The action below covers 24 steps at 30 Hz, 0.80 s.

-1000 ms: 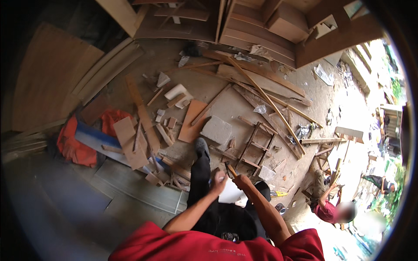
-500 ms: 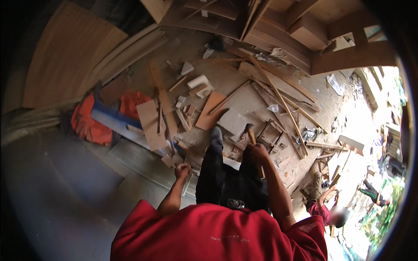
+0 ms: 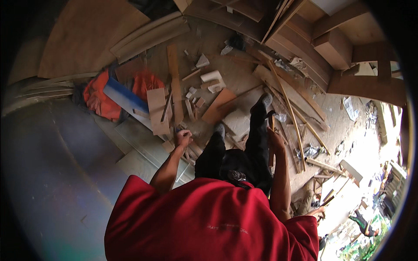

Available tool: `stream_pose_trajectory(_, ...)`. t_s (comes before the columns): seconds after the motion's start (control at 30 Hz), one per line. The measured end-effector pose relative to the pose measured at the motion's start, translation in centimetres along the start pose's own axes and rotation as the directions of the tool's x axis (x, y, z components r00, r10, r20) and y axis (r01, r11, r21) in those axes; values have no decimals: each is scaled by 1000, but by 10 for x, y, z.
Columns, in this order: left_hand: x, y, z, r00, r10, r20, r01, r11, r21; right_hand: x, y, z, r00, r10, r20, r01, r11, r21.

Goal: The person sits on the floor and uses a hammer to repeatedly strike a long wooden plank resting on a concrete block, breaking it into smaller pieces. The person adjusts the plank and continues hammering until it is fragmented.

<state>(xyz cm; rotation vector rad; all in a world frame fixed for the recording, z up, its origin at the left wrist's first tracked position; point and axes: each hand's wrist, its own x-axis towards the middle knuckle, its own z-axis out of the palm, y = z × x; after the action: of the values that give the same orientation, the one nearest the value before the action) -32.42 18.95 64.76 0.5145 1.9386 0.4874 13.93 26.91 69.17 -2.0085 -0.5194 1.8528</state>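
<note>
In my right hand (image 3: 275,139) is a hammer (image 3: 272,122) with a dark head and a wooden handle. Its head points away from me, close to my right leg, and the rest of the handle runs back below my fist. My left hand (image 3: 183,138) is out to the left with its fingers curled in; what they hold, if anything, is too small to tell. Under that hand lie wood scraps and a tan board (image 3: 157,108). Between and ahead of my feet are a pale slab (image 3: 237,123) and an orange-brown board (image 3: 219,105).
Long wooden strips (image 3: 285,104) lie across the floor on the right. A blue-and-white panel (image 3: 126,98) rests by orange cloth (image 3: 96,95) on the left. Wooden cabinet frames (image 3: 335,48) stand at the far right. Another person's hand (image 3: 320,211) shows at lower right.
My right foot has stepped forward, past the pale slab. The hammer and my right hand have shifted right and slightly forward. My left hand has moved forward, its fingers still curled.
</note>
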Motion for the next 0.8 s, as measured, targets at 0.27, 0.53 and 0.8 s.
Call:
stream_pose_trajectory(0.27,7,181,120,979,-30,-200,18,998,-59,133,-23,-107,967,-35,252,42,999,-24)
stream_pose_trajectory(0.53,14,255,213,950,230,-212,-181,956,231,153,-118,-178,932,329,154,-315,943,-104)
stream_pose_trajectory(0.8,41,247,226,959,185,-216,-130,961,245,161,-133,-195,935,303,186,-296,953,-64)
